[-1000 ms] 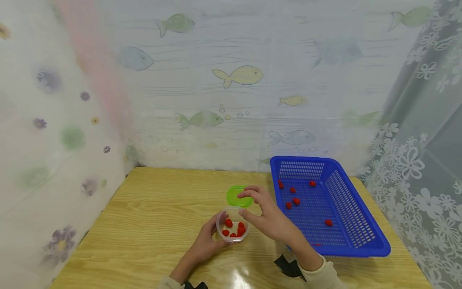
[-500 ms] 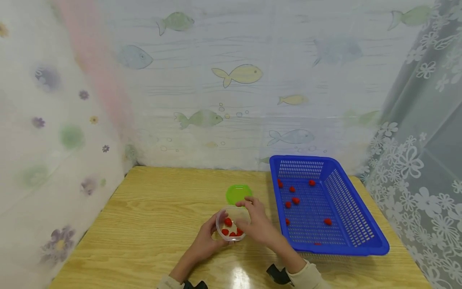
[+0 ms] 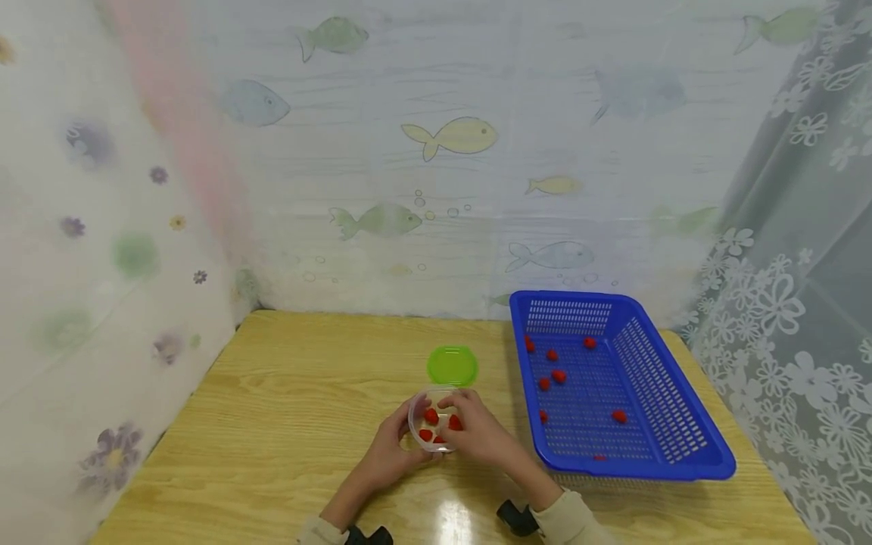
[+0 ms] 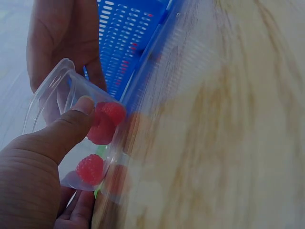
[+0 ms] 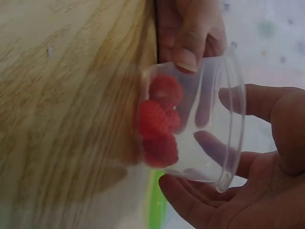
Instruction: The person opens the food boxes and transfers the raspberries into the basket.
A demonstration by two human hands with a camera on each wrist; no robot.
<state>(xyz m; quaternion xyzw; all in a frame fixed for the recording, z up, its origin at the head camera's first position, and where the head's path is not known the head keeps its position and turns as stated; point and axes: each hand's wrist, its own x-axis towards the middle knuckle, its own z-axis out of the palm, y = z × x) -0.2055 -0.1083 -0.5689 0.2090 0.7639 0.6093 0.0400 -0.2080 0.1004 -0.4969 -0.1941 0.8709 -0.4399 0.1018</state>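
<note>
A clear plastic tub (image 3: 412,428) stands on the wooden table with several red raspberries (image 3: 431,416) at its bottom. My left hand (image 3: 390,456) grips the tub from the left, thumb against its near wall. My right hand (image 3: 480,433) is at the tub's right side. In the right wrist view, that hand's thumb and one finger reach past the rim (image 5: 238,129) into the tub, spread apart and short of the raspberries (image 5: 153,119). Its other fingers lie outside, along the tub's wall. A green lid (image 3: 453,366) lies flat just behind the tub.
A blue perforated basket (image 3: 688,393) stands on the right of the table (image 3: 293,393), with several more raspberries (image 3: 559,376) scattered over its bottom. Curtains (image 3: 450,76) printed with fish and flowers hang behind and at the sides.
My right hand has come down and left from above the tub's rim, its thumb and a finger now inside. The left hand and tub have stayed put.
</note>
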